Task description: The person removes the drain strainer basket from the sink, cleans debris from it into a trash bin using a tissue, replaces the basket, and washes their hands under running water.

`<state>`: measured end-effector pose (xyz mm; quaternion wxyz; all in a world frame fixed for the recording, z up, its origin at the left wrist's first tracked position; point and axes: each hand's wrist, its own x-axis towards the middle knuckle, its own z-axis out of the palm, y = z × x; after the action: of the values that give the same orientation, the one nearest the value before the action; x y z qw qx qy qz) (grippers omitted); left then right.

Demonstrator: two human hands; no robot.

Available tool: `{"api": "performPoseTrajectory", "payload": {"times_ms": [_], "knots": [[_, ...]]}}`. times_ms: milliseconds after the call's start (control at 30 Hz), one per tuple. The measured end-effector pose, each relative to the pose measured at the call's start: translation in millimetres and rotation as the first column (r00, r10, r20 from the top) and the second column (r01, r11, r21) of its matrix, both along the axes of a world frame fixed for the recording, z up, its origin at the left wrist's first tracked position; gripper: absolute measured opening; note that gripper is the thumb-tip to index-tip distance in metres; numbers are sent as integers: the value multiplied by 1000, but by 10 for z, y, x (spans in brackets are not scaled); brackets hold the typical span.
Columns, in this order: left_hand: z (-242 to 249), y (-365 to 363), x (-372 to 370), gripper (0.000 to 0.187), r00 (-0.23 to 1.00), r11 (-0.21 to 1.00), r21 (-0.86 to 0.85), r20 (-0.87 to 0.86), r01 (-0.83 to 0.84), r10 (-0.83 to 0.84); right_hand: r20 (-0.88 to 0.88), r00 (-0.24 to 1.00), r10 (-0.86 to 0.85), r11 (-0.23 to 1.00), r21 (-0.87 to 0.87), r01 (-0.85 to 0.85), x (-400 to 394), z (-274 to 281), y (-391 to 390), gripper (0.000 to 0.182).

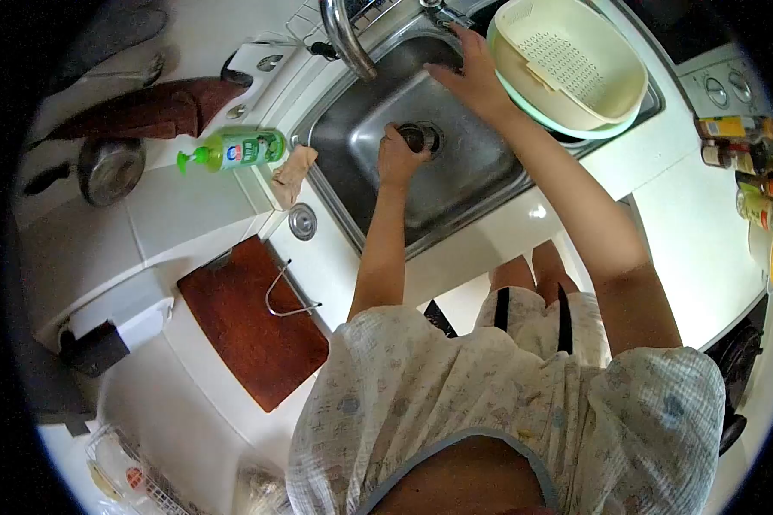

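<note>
In the metal sink (352,142), my left hand (398,160) is closed around a dark, round sink strainer (412,136) right at the drain (435,137). My right hand (471,75) is stretched over the far right part of the basin, thumb and fingers spread, holding nothing. Its fingertips come close to the faucet lever (445,12) at the back rim. The curved spout (345,43) hangs over the sink's back left corner.
A cream colander (605,94) sits in a pale green basin (601,135) right of the sink. On the left are a green soap bottle (247,149), a beige cloth (293,174), a round metal drain cover (302,221) and a brown cutting board (253,330). Bottles (739,159) line the right.
</note>
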<state>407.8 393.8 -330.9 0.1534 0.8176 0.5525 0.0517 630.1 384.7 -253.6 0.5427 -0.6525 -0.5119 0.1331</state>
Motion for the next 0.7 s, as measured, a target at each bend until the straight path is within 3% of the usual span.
{"api": "performPoseTrajectory", "payload": {"times_ms": [100,300,400,500,600,633,700], "knots": [[-385,120,70,83,995,979,-190,-83,-76,62,41,999,-15,1000,-8,16,17,-82,155,72],[-881,154,99,86,981,960,-259,-184,-102,54,60,998,-13,1000,-3,13,100,-251,354,67],[-1104,130,16,85,978,987,-157,-211,-40,6,83,997,-2,998,63,-3,163,-325,462,63],[-1147,140,-75,78,985,961,-266,-169,-72,27,34,999,12,997,79,-15,170,-342,564,57],[-1111,185,-133,72,991,966,-229,31,-118,128,3,1000,-13,1000,-14,13,187,-284,603,51],[-1115,188,-122,69,921,901,-400,264,-166,287,11,1000,-20,999,-32,21,187,-264,594,49],[-848,163,32,63,550,703,-705,552,-94,627,6,999,-32,998,-57,32,184,-251,584,49]]}}
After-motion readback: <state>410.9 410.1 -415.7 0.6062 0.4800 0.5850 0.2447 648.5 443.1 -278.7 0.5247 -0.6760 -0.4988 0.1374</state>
